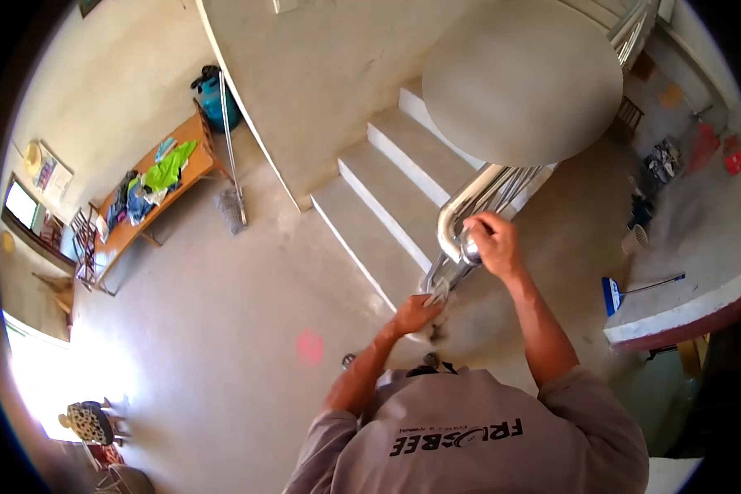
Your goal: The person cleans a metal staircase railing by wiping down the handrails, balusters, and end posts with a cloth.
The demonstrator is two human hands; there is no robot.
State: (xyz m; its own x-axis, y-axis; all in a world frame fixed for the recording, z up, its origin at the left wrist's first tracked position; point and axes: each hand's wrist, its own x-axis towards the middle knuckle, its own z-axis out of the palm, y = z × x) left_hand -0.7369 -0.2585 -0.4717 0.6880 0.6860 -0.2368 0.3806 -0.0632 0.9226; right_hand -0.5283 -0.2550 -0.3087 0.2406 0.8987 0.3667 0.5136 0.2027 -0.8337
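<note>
A shiny metal stair railing (471,196) runs up the steps and curves round at its lower end. At that curved end sits a polished metal ball (470,247), and my right hand (496,245) is closed on its right side. Lower down, beside the foot of the railing, my left hand (418,314) is closed on a small pale, partly see-through thing whose kind I cannot make out. It lies close against the lower railing post, and the fingers hide part of it.
Concrete steps (387,210) rise beside the railing. To the left, a wooden bench (191,132) carries clothes, near a blue-green tank (220,107) and a long-handled mop (230,210). On the right are a blue-headed broom (611,295) and a white bin (634,240).
</note>
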